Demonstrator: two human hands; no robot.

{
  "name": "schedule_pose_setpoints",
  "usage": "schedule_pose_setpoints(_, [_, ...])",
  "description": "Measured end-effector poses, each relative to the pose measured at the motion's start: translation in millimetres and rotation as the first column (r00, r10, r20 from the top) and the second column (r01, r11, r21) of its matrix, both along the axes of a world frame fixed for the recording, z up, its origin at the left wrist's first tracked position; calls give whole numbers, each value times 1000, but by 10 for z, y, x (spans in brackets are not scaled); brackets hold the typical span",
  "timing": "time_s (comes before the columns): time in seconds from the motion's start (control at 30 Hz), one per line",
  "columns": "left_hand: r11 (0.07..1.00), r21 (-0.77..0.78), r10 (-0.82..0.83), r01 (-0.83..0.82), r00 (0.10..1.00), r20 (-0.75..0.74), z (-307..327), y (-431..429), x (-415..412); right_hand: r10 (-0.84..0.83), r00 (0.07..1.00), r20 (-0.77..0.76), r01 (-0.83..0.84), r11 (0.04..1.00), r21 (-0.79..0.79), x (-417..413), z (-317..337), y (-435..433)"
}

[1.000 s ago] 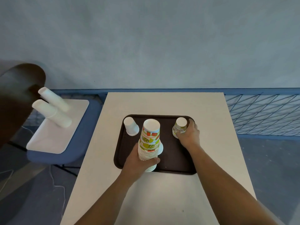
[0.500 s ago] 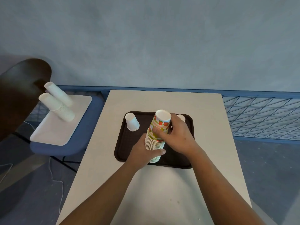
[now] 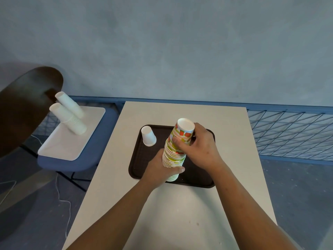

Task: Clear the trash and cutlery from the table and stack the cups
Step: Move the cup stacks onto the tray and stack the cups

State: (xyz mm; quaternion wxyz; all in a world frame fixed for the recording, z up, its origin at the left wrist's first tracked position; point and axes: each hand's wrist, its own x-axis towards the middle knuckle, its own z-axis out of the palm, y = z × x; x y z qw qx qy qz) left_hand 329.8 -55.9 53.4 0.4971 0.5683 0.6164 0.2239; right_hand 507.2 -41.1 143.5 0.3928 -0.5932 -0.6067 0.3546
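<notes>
two hands are clamped on one stack of printed paper cups, which rises mouth-down from the near part of the dark tray in the middle of the tabletop; whether its foot rests on the tray or is just lifted cannot be told. the left hand grips the stack low down, thumb across its front. the right hand curls round the top cup, thumb on the near side and fingers behind. the stack's long axis runs up from the tray and leans a little away and to the right in this wide view, and the top cup sits on that same line. how far it is seated on the rims below is hidden under the fingers. the coming move likely turns on pressing the top cup straight down along that axis while the left hand braces the base, since a sideways push could tip so tall a stack. one white cup stands mouth-down at the tray's far left corner, apart from the stack, beyond and left of the left hand, so nearer to it than to the right hand. the printed cups show red and green shapes on stripes. no brand, label or writing can be read on them, and the white cup is plain.
</notes>
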Motion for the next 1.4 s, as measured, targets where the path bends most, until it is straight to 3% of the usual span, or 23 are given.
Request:
schedule_pose_setpoints(0.2, [1000,-15,-4,4,1000,-8,26,-28,4,-84,995,-53,87,995,52,41,24,-18])
schedule_pose_setpoints(0.33, [999,-26,20,-20,1000,20,28,-27,1,-187,943,-275,206,978,40,110,73,-9])
schedule_pose_setpoints(0.4, [999,-29,41,-40,998,38,29,-21,6,-284,824,-491,282,956,-81,146,61,46])
schedule_pose_setpoints(0.47, [998,-26,53,-52,997,48,28,-13,21,-383,583,-716,331,917,-221,212,-9,141])
schedule_pose_setpoints(0.53, [998,-29,64,-62,997,53,9,-1,36,-477,368,-798,367,863,-347,314,-89,236])
schedule_pose_setpoints(0.6, [997,-43,72,-69,995,65,-26,9,41,-561,271,-782,408,803,-435,436,-238,330])
schedule_pose_setpoints(0.67, [996,-47,77,-73,994,73,-64,15,40,-646,320,-693,475,743,-472,536,-460,434])
schedule_pose_setpoints(0.73, [996,-40,80,-78,995,63,-89,31,45,-702,500,-507,596,704,-387,605,-676,553])
schedule_pose_setpoints(0.8, [996,-39,86,-83,995,58,-112,47,50,-676,674,-298,643,736,-214,624,-796,651])
schedule_pose_setpoints(0.93, [994,-58,96,-92,992,76,-160,82,30,-504,863,39,504,864,12,573,-1062,864])
schedule_pose_setpoints(1.03, [994,-64,98,-93,992,82,-172,100,28,-324,908,267,366,922,-127,531,-1321,977])
schedule_pose_setpoints(1.17, [993,-68,105,-100,992,74,-134,118,34,-220,931,291,303,910,-282,525,-1419,899])
schedule_pose_setpoints(1.23, [993,-63,100,-96,992,72,-125,115,35,-281,919,276,347,910,-228,484,-1322,759])
schedule_pose_setpoints(1.33, [993,-70,103,-98,993,66,-116,85,44,-393,912,119,402,913,-68,368,-1084,457])
schedule_pose_setpoints(1.4, [994,-62,93,-89,994,63,-88,62,61,-324,946,-32,322,945,-57,305,-879,248])
